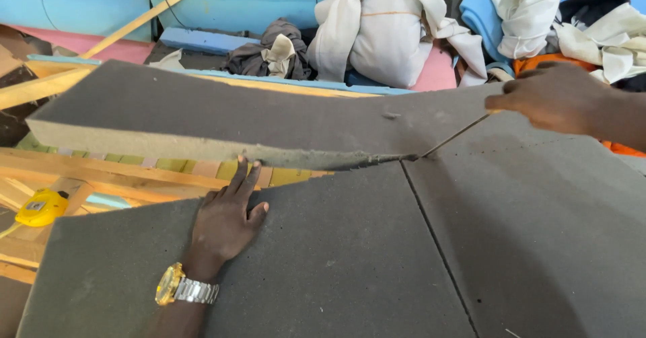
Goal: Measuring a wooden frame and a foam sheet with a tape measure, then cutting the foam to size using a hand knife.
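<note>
Foam, grey and thick, covers most of what I see: a big grey foam sheet [350, 264] spreads across the near side, and a cut-off foam strip [202, 119] angles away from it toward the far left, the gap between them widening to the left. The left hand [225, 220] lies palm down on the sheet's far cut edge, fingers spread and flat, pressing the foam rather than gripping anything; a gold-faced wristwatch [176, 287] sits on that wrist. The right hand [555, 96] is at the far right edge, fingers curled closed round the handle of a thin blade [454, 138], whose tip meets the point where strip and sheet still join. A scored line [437, 244] runs across the sheet toward the near edge. Under the gap, wooden slats [101, 170] show, with a yellow tape measure [42, 207] at the left. Bundled cloth [387, 28] is piled beyond.
</note>
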